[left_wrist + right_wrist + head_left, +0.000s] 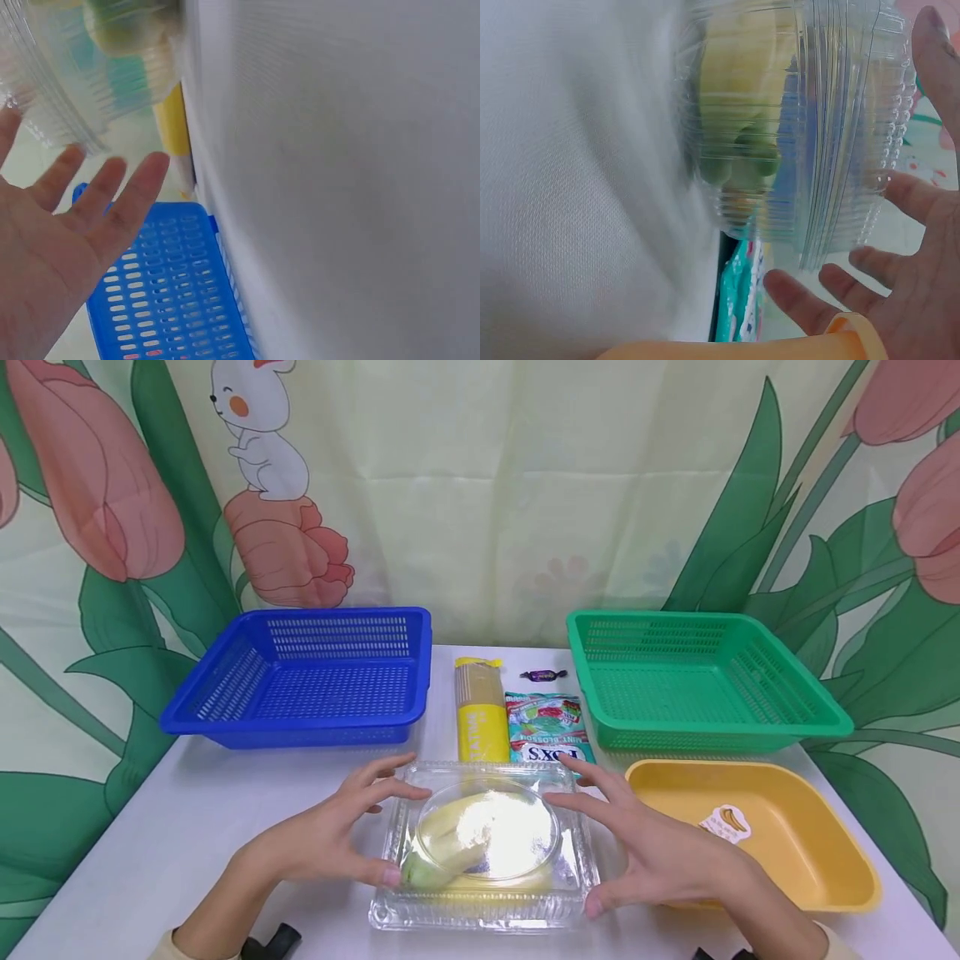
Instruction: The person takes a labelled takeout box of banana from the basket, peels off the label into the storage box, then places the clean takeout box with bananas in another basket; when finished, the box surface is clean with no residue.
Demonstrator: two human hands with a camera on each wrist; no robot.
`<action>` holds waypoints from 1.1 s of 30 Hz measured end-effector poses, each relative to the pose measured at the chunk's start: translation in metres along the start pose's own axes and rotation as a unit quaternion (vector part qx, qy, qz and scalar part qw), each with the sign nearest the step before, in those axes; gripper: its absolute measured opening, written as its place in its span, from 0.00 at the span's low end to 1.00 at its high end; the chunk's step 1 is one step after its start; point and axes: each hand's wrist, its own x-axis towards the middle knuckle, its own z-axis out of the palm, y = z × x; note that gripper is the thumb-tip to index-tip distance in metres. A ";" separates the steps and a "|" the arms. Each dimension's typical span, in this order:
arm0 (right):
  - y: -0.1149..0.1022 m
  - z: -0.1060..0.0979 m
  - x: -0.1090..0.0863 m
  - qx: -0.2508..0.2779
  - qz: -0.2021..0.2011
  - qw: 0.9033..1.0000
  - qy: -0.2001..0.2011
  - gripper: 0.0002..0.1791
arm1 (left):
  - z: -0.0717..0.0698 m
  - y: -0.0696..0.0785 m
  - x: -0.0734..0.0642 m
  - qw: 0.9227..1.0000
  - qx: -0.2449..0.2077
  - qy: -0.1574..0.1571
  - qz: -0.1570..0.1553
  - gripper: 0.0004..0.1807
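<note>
A clear plastic clamshell box [487, 910] sits with its lid down at the front middle of the white table. Through the plastic show yellow bananas [442, 868] with greenish ends. My left hand [322, 831] is spread along the box's left side, thumb at the front left. On the other side my right hand [652, 843] has its fingers spread, thumb by the front right corner. Both wrist views show straight, parted fingers beside the box's ribbed wall, and neither hand grips it.
Behind the box lie a yellow spaghetti pack [482, 731], a teal Fox's candy bag [546, 718] and a purple wrapped candy [543, 676]. A blue basket [300, 732] stands back left, a green basket [712, 737] back right. Close to my right hand is an orange-yellow tub [795, 843] with a banana sticker.
</note>
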 end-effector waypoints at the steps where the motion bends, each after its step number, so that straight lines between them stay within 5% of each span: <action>1: -0.001 0.000 0.000 -0.002 0.010 1.000 -0.002 0.55 | 0.000 0.000 -0.001 1.000 0.001 -0.001 -0.004 0.42; 12: -0.003 0.001 0.002 0.036 0.036 0.998 -0.034 0.45 | -0.002 -0.002 -0.008 0.998 -0.044 -0.038 0.007 0.51; 20: 0.001 -0.002 0.004 0.043 0.010 0.998 -0.032 0.54 | -0.002 -0.003 -0.006 0.998 -0.055 -0.028 0.029 0.53; 25: 0.002 0.001 0.003 0.068 0.014 0.997 -0.034 0.58 | -0.001 -0.003 -0.008 0.996 -0.082 -0.030 0.017 0.52; 33: -0.003 0.004 0.002 0.019 -0.008 1.000 -0.006 0.62 | -0.005 -0.006 -0.009 0.995 -0.098 -0.012 0.032 0.49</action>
